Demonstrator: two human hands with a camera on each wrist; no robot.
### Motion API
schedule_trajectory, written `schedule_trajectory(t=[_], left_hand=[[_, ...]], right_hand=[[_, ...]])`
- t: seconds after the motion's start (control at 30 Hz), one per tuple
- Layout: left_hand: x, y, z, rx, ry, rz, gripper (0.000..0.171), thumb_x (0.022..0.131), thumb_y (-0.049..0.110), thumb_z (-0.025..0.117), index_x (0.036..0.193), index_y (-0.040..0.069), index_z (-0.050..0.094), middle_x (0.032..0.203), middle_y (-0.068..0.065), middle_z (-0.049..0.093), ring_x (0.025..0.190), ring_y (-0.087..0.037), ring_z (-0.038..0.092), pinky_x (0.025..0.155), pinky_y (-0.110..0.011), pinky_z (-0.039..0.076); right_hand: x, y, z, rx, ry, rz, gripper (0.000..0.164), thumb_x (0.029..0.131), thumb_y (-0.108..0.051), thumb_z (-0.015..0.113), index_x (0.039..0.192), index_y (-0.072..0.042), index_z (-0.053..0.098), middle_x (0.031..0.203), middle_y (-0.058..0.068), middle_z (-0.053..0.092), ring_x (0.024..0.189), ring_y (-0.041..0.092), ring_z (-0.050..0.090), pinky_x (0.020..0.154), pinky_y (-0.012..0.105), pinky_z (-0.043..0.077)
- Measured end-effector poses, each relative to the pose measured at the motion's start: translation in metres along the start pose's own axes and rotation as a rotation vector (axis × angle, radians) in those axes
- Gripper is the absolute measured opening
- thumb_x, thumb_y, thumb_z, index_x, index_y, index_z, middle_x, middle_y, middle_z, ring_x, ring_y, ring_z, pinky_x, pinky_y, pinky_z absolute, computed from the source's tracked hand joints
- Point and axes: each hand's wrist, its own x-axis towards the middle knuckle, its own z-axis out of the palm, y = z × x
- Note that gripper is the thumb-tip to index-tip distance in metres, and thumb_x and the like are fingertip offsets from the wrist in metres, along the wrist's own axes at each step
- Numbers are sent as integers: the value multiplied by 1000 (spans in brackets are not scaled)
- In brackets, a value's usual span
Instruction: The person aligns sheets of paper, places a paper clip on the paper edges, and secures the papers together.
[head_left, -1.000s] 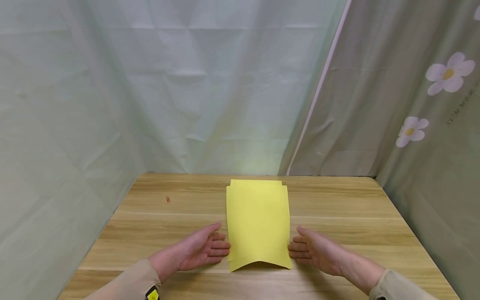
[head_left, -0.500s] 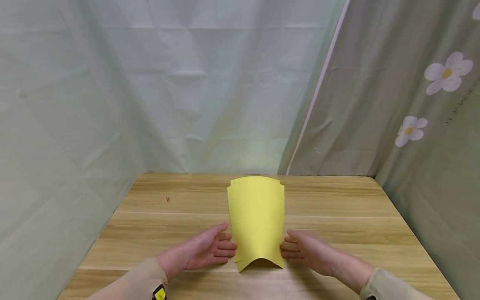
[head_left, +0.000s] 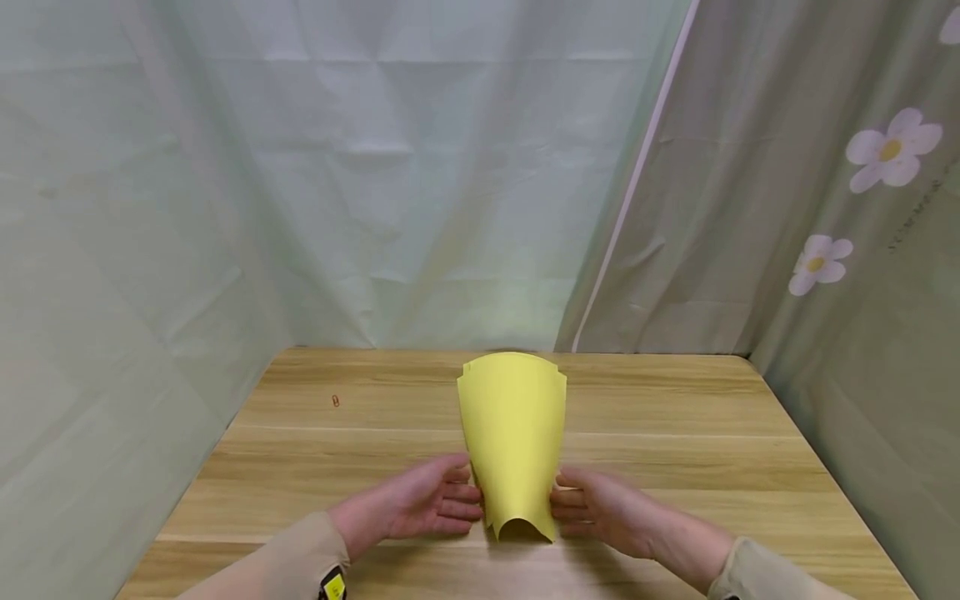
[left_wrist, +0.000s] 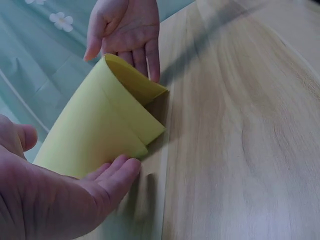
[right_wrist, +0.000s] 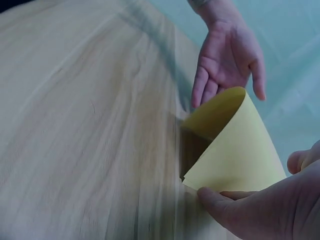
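Yellow sheets of paper (head_left: 517,442) lie layered on the wooden table, bowed up into an arch that is steepest at the near end. In the left wrist view the edges of the stacked sheets (left_wrist: 95,120) are offset from each other. My left hand (head_left: 431,500) presses straight fingers against the left side of the sheets, thumb held up. Opposite it, my right hand (head_left: 611,508) pushes the right side with extended fingertips. The right wrist view shows the hollow under the arched paper (right_wrist: 240,150). Neither hand curls round the paper.
A small red paper clip (head_left: 335,401) lies on the table (head_left: 675,400) at the back left. Pale curtains (head_left: 412,167) hang behind and at both sides. A watch-like band with a yellow face (head_left: 333,586) sits at the left sleeve.
Both hands have moved inward toward each other. The sheets have gone from nearly flat to a tall arch, narrower at the near end.
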Motion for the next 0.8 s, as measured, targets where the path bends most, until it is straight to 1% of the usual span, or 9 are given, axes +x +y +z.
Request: schedule_trajectory(t=[0.07, 0.23, 0.33, 0.4, 0.47, 0.57, 0.6, 0.7, 0.8], left_hand=[[2, -2, 2, 17, 18, 2, 85, 108, 42, 45, 148, -25, 12, 149, -47, 27, 131, -57, 45, 105, -61, 44], [6, -8, 7, 45, 61, 11, 79, 107, 41, 48, 151, -20, 21, 152, -44, 25, 130, -56, 44, 103, -61, 45], [7, -9, 10, 20, 89, 22, 78, 106, 39, 51, 151, -18, 23, 155, -40, 24, 131, -53, 43, 105, -60, 44], [8, -10, 13, -3, 107, 36, 78, 106, 38, 52, 151, -18, 23, 157, -39, 21, 133, -55, 40, 107, -59, 43], [9, -10, 16, -22, 130, 48, 79, 105, 38, 54, 151, -18, 23, 156, -39, 23, 134, -56, 38, 107, -59, 42], [10, -10, 18, -23, 169, 64, 76, 105, 37, 55, 149, -18, 26, 152, -41, 29, 134, -57, 39, 107, -59, 43], [11, -11, 18, -24, 181, 70, 73, 105, 36, 55, 147, -17, 29, 148, -40, 35, 132, -55, 44, 106, -58, 44], [13, -14, 16, -49, 198, 90, 57, 107, 29, 51, 141, -15, 36, 135, -31, 53, 120, -41, 58, 100, -50, 50], [14, -18, 11, -112, 183, 113, 41, 109, 22, 46, 133, -11, 38, 119, -18, 60, 106, -27, 63, 91, -42, 55]], right_hand=[[1, 1, 3, 12, -10, -3, 75, 110, -34, 39, 150, 23, 12, 150, 45, 29, 140, 58, 31, 111, 62, 35], [2, 1, 9, 29, -31, -4, 77, 110, -38, 41, 152, 20, 14, 151, 45, 27, 141, 59, 29, 111, 61, 37], [2, 0, 12, 39, -38, 0, 78, 110, -39, 42, 153, 19, 15, 153, 45, 25, 141, 59, 28, 110, 60, 38], [2, -1, 14, 45, -45, 3, 79, 110, -40, 43, 153, 19, 14, 153, 44, 24, 141, 59, 28, 110, 60, 39], [3, -2, 15, 47, -52, 3, 79, 110, -40, 42, 153, 19, 14, 154, 44, 24, 141, 59, 27, 110, 59, 39], [2, -3, 17, 49, -56, -1, 80, 110, -41, 42, 153, 20, 12, 154, 44, 24, 141, 59, 27, 110, 59, 39], [2, -3, 17, 48, -55, -2, 81, 110, -41, 42, 153, 20, 12, 153, 44, 23, 141, 59, 27, 110, 59, 39], [2, -2, 18, 51, -52, -4, 80, 110, -40, 41, 153, 21, 10, 153, 44, 23, 142, 59, 27, 109, 60, 39], [2, -2, 18, 56, -50, -7, 80, 110, -39, 41, 153, 20, 9, 154, 44, 22, 142, 59, 26, 109, 60, 40]])
